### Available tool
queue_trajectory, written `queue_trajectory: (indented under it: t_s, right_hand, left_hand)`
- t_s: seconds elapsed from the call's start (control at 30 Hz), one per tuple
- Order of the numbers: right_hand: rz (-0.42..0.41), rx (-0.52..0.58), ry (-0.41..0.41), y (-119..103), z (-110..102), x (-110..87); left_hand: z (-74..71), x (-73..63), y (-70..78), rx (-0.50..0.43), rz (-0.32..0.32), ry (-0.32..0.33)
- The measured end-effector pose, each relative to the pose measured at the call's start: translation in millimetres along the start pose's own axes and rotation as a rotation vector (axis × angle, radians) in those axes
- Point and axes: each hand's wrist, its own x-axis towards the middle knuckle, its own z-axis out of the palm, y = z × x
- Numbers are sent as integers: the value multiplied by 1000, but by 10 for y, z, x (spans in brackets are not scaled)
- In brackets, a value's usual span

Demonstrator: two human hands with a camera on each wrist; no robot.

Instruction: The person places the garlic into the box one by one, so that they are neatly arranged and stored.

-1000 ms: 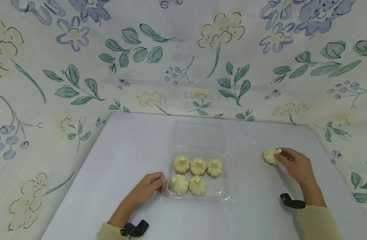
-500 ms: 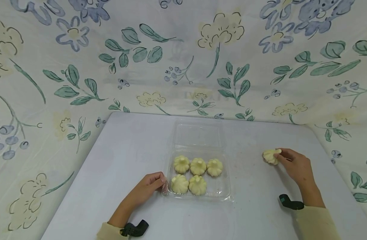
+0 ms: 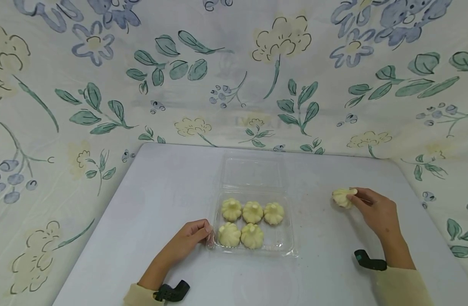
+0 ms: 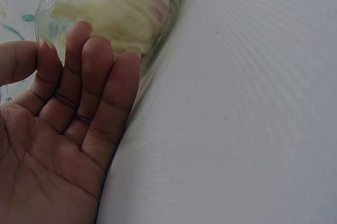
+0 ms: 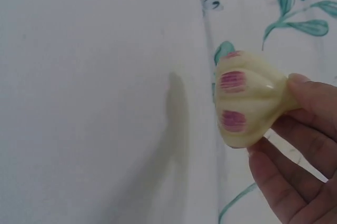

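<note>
My right hand point(image 3: 376, 210) pinches a pale yellow garlic bulb point(image 3: 341, 198) by its stem, off to the right of the clear plastic container. In the right wrist view the garlic bulb point(image 5: 245, 100) shows purple patches and hangs over the white surface, its shadow beside it. My left hand point(image 3: 190, 239) grips the left front edge of the container point(image 3: 281, 244), thumb and index meeting at the rim in the left wrist view. Inside it sit several more garlic bulbs point(image 3: 252, 212): three behind, two in front, with a bare spot at front right.
The container's lid point(image 3: 253, 172) lies folded back, away from me. A white table point(image 3: 172, 178) carries everything, and a floral-printed cloth point(image 3: 234, 85) rises behind it and at both sides. A black strap device point(image 3: 369, 260) sits on my right wrist.
The right hand has tilted and lifted the garlic bulb slightly, moving it a little to the left. My left hand and the container stay put.
</note>
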Motion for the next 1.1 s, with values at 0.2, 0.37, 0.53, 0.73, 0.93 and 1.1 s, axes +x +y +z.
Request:
queue_trajectory:
  t_s: [0.2,0.37,0.53,0.73,0.93,1.1]
  right_hand:
    - [-34,63,24,-196,-27,-74]
    - [-136,80,61,-358,-24,-137]
    - [-246,80,84,-517,-24,-204]
    - [-332,94,42,-716,12,-312]
    - [-395,120,-17,-927,111,-436]
    - [-420,103,-25,-1064,163,-537]
  left_hand:
    - [4,1,3,-9,2,-4]
    - [5,6,3,-9,8,-5]
    - [4,8,6,-2,7,-1]
    - [3,3,26,-15,5,-2]
    - [-3,1,17,-14,3,2]
    - [-2,10,-2,-14,3,2]
